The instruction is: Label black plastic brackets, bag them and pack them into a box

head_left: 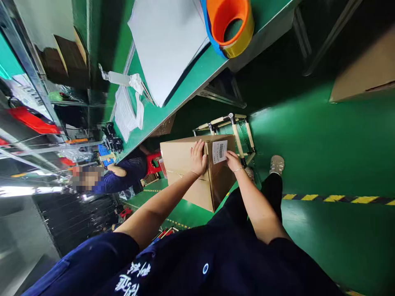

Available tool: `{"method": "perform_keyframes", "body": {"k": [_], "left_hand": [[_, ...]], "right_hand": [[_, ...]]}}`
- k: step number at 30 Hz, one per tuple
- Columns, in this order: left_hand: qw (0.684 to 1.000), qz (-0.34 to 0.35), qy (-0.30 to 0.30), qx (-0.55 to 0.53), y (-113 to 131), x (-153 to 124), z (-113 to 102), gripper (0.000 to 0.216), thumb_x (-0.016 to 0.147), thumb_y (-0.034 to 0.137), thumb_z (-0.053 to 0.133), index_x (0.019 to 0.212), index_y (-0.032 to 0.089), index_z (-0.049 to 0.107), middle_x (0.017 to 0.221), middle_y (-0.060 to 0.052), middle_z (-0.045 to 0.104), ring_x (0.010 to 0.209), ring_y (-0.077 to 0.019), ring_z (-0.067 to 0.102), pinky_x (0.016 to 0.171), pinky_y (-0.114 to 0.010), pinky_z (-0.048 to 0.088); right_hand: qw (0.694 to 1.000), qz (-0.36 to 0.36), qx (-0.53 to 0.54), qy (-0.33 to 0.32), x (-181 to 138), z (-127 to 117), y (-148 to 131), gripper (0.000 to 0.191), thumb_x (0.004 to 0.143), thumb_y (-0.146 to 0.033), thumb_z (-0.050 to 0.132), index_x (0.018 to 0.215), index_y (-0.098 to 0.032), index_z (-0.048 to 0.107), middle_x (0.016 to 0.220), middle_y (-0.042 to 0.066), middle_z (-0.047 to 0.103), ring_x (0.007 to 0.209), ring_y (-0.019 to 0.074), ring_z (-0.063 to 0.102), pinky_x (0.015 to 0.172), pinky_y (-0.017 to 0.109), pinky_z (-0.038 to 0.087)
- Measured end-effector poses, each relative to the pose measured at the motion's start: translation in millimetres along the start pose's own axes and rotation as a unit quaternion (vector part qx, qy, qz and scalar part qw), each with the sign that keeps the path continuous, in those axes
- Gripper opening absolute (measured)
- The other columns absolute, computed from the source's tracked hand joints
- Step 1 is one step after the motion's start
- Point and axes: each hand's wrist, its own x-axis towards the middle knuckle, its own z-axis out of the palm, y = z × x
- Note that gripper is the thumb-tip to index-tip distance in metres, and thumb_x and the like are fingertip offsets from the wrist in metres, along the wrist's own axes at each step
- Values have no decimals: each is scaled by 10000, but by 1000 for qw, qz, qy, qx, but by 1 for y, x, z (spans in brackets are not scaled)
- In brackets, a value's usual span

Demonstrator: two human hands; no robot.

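Okay so I've got a brown cardboard box right in front of me, up against a rack of cream pipes with black joints. My left hand is laid on the broad taped panel, close to the edge, fingers stretched out and pressing on the cardboard, not gripping anything. The white label with the barcode is on the next panel round that edge, and my right hand is at its near corner, fingers touching it. Honestly can't tell if they're pinching the corner or just pushing it down, the angle hides that. There's a thin bracelet on that wrist.

The green table is beyond the box, well apart from my hands, and it's got a pile of big white sheets on it. Near its edge there's a fat yellow tape roll with an orange core, just beside the sheets. Off to my left there's a co-worker in dark blue next to a red stool. Floor's green too, with a yellow and black striped line running across it.
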Motion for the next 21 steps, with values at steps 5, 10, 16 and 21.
{"method": "perform_keyframes", "body": {"k": [5, 10, 16, 21], "left_hand": [[1000, -3, -12, 0, -1, -2, -1, 657, 977, 517, 174, 1439, 104, 391, 1491, -168, 414, 1430, -270, 297, 1171, -461, 196], [1000, 2, -3, 2, -1, -2, 1, 657, 978, 513, 166, 1440, 105, 392, 1489, -171, 416, 1432, -273, 293, 1168, -467, 195], [1000, 1, 1, 4, -1, -2, 0, 664, 976, 526, 169, 1433, 108, 406, 1485, -166, 422, 1430, -272, 298, 1169, -462, 193], [1000, -3, 1, -1, -1, -2, 0, 668, 974, 532, 171, 1434, 110, 408, 1484, -164, 424, 1430, -275, 297, 1171, -464, 183]], "right_hand": [[1000, 2, 3, 1, -2, -3, 4, 195, 922, -315, 602, 855, -133, 618, 829, 0, 639, 732, 116, 614, 711, 295, 531], [1000, 0, -8, -3, -4, -4, 5, 217, 922, -328, 601, 831, -133, 613, 793, -8, 630, 703, 111, 606, 698, 290, 524], [1000, -5, -26, -10, -6, -2, 3, 228, 915, -331, 610, 803, -134, 611, 769, -14, 629, 699, 113, 604, 708, 295, 518], [999, -11, -39, -13, -4, -2, 5, 211, 913, -318, 613, 813, -132, 612, 774, -14, 624, 695, 110, 599, 696, 288, 518]]}}
